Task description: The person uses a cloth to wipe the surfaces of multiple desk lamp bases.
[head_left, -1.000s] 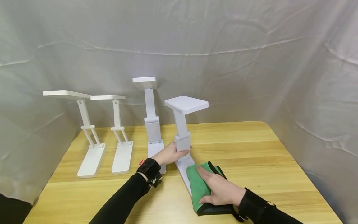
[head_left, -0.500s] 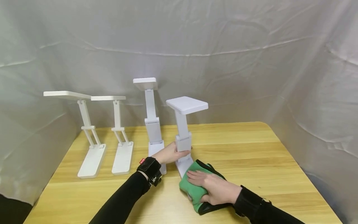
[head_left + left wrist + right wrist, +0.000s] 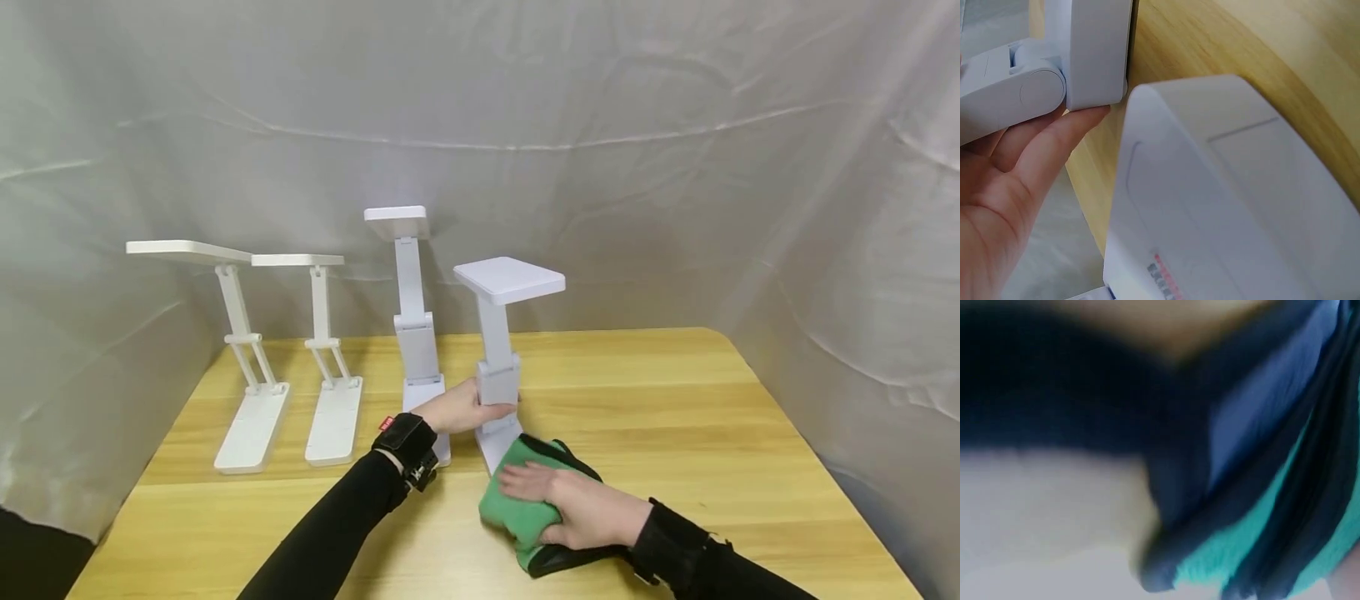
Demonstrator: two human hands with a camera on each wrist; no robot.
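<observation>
Toward the middle of the table stands a white folding desk lamp [image 3: 510,279]. My left hand [image 3: 459,408] grips its lower arm, with the thumb across the front; the left wrist view shows fingers [image 3: 1054,140] against a white hinged part. My right hand [image 3: 573,500] holds a green cloth [image 3: 513,508] with black edging over the near end of this lamp's base [image 3: 497,446]. The cloth hides that end. Blurred dark edging and green fabric [image 3: 1229,550] fill much of the right wrist view.
Just left of my left hand rises a second lamp [image 3: 416,346], close beside the held one. Two more white lamps, one at far left [image 3: 251,429] and one nearer [image 3: 333,421], stand on the wooden table [image 3: 637,392]. A grey curtain [image 3: 600,208] surrounds the back and sides.
My right hand has slid the cloth a little to the left, across the end of the lamp base. The left hand keeps its grip. The head view has shifted slightly.
</observation>
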